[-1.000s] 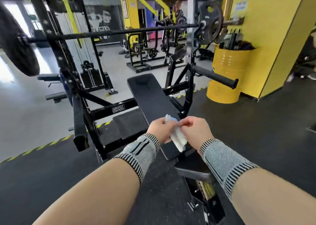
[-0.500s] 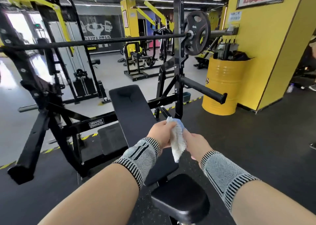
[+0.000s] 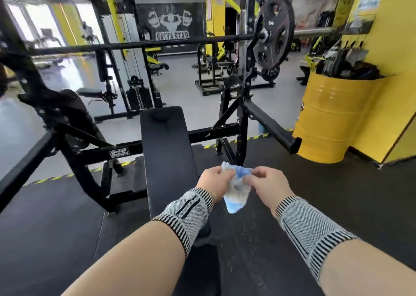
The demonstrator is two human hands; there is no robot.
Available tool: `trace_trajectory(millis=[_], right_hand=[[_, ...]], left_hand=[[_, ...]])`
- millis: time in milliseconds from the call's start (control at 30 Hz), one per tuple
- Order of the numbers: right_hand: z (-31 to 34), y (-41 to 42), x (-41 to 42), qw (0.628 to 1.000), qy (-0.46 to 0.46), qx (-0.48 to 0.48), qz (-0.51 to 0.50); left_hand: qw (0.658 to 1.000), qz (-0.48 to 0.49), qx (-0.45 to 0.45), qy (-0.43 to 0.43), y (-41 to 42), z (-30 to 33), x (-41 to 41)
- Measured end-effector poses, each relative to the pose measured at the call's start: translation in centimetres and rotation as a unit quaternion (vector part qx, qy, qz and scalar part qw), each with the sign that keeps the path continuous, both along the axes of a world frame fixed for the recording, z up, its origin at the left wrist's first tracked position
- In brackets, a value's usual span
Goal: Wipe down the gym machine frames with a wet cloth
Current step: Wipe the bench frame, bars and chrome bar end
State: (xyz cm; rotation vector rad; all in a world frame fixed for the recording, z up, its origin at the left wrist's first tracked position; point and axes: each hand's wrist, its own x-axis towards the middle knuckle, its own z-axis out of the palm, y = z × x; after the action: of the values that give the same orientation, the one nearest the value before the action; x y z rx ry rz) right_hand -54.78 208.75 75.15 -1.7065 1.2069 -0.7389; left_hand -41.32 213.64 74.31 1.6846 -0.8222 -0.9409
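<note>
A person's 2 hands hold a white-and-blue cloth [image 3: 236,188] in mid-air above the foot end of a black padded bench [image 3: 167,151]. The left hand [image 3: 213,181] has a tight grip on the cloth's upper edge; the right hand [image 3: 269,186] pinches the other side, fingers curled. The black press frame [image 3: 242,106], a barbell [image 3: 157,43] and 1 weight plate [image 3: 273,32] stand beyond, near a yellow drum [image 3: 331,120].
</note>
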Motion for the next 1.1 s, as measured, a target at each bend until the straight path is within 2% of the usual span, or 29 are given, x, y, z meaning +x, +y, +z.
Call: trace_trajectory(millis=[133,500,667,767,900,1000,1100], right_hand=[[-0.8,-5.3,-0.1,0.998,0.021,-0.057,-0.017],[-2.4,-22.0,1.4,0.992,-0.102,0.044,-0.063],[-3.5,-29.1,4.4,0.993,-0.106,0.059,0.003],[-4.5,-31.9,6.1,0.992,-0.060,0.048,0.098],[-6.3,-35.2,9.6,0.973,0.100,0.002,0.206],[-7.8,-36.9,12.9,0.956,0.165,-0.027,0.243],[-9.5,-39.6,17.3,0.948,0.187,-0.050,0.252]], left_hand=[[1.000,0.031,0.003,-0.002,-5.8,-1.1,0.3],[0.988,0.028,0.013,-0.149,-21.6,-2.1,1.2],[0.990,0.078,0.041,-0.109,-27.1,-3.1,3.5],[0.991,0.112,0.059,-0.046,-30.1,-3.5,4.2],[0.978,0.109,0.120,-0.129,-32.5,-3.2,6.3],[0.975,0.098,0.156,-0.127,-34.3,-5.1,9.1],[0.974,0.198,0.110,0.005,-37.2,-7.6,13.1]])
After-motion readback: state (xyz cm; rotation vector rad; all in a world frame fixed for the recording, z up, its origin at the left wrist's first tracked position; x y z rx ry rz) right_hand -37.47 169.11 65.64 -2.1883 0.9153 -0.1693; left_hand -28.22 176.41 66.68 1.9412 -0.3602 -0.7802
